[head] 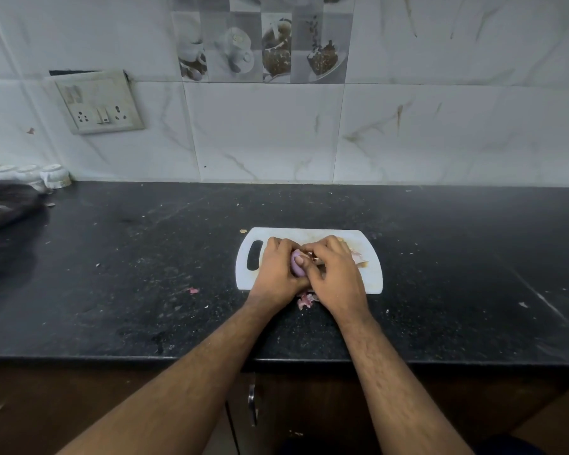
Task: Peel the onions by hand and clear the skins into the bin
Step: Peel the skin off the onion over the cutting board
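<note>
- Head view, nearest items: my two bare forearms enter from the bottom edge and converge over the counter. Between them, below the counter edge, is a metal cabinet handle [252,403].
- Left hand [276,274]: fingers are curled and pressed together, cupping the onion [296,269] from its left side.
- Right hand [337,277]: fingers are curled, with the tips bunched on the onion's far end. Whether they pinch a skin or the bulb itself, I cannot tell.
- Onion: held between both hands, just above the near half of the white cutting board [312,234]. The exposed surface is smooth and pale purple. Its long axis runs roughly away from me, near end to far end. Which end is the root, I cannot tell.
- Cutting board: lies flat on the black countertop [145,257], with its handle slot to the left.
- Loose skins [358,257]: on the board, just right of my right hand.
- Pink skin scraps [306,301]: on the countertop at the board's near edge, between my wrists.
- Far left: a dark plastic bag [4,205], with white cups [55,175] behind it against the wall.
- Wall: a switch-and-socket plate [99,103] is mounted on the tiles at upper left.
</note>
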Tool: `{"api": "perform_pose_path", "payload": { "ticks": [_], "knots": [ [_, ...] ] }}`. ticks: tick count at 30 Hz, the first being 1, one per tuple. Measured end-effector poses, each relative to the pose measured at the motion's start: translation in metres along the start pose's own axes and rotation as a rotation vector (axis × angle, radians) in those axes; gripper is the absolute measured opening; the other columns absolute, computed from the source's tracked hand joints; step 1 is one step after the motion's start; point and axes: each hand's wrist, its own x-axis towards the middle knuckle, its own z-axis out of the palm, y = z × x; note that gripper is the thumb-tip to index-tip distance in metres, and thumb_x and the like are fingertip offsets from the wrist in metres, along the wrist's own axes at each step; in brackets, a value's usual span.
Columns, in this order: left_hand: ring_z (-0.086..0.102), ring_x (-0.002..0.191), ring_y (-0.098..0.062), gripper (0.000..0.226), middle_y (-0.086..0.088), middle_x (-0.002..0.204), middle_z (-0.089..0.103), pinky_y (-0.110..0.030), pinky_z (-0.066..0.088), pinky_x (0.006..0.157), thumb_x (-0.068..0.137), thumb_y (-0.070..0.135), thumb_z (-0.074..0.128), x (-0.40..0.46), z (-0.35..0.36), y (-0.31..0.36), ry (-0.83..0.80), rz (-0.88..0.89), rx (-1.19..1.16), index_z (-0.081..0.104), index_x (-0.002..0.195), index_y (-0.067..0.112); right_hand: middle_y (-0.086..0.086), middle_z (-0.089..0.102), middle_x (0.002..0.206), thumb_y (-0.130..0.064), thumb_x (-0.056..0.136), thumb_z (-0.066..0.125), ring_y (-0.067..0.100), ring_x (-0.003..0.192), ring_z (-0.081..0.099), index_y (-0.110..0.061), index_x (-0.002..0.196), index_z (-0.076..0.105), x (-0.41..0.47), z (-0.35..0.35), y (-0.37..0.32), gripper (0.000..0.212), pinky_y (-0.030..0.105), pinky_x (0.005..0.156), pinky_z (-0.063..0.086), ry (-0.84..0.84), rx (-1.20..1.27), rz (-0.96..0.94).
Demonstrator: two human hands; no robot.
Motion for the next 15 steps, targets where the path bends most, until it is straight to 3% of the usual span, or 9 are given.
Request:
{"api": "perform_pose_path", "payload": {
  "ticks": [4,10,15],
  "knots": [
    [0.064,0.086,-0.006,0.042,0.004,0.099,0.066,-0.018,0.053,0.072,0.077,0.022,0.084,-0.0017,-0.0001,-0.0003,-0.006,-0.069,-0.149,0.054,0.106,0.018,-0.017,0.053,0.104,-0.032,0.099,0.061,0.007,0.105,0.048,-0.027,0.119,0.069,0.0004,-0.0011,0.0009,0.022,0.034,0.086,0.050,-0.005,0.021,0.003],
    [0.068,0.101,-0.005,0.048,0.009,0.108,0.073,-0.017,0.054,0.087,0.076,0.019,0.087,-0.0015,-0.0019,-0.0005,-0.046,-0.015,-0.232,0.067,0.120,0.019,-0.016,0.056,0.107,-0.024,0.100,0.059,0.009,0.106,0.053,-0.027,0.117,0.069,0.0002,-0.0018,0.0035,0.020,0.035,0.088,0.053,0.040,0.057,0.039],
    [0.057,0.087,-0.007,0.021,0.010,0.086,0.066,-0.020,0.045,0.076,0.085,0.021,0.075,-0.0005,-0.0014,0.0013,-0.040,0.079,-0.085,0.070,0.105,0.026,-0.013,0.054,0.106,-0.029,0.100,0.057,0.007,0.102,0.047,-0.021,0.107,0.062,-0.0013,-0.0010,-0.0028,0.011,0.028,0.086,0.045,0.060,-0.061,-0.041]
  ]
}}
